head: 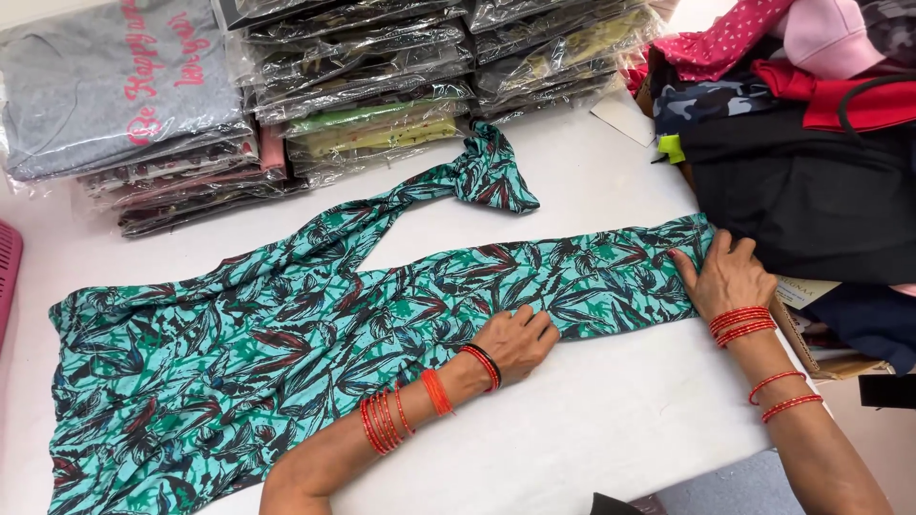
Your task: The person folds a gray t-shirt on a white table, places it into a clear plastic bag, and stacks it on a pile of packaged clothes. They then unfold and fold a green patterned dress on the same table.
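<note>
A teal garment point(248, 334) with a dark leaf print lies spread flat on a white table point(592, 420). It has two long legs; one runs right, the other angles up toward the stacks. My left hand point(520, 339) presses flat on the near edge of the right-running leg, fingers together. My right hand point(730, 272) rests on that leg's end near the table's right side, fingers pinching the fabric edge. Both wrists wear red bangles.
Stacks of clothes packed in clear plastic point(382, 86) line the table's back. A grey folded garment with pink lettering point(119, 81) tops the left stack. A heap of loose clothes and black fabric point(811, 143) sits at right. A pink basket edge point(8, 272) shows far left.
</note>
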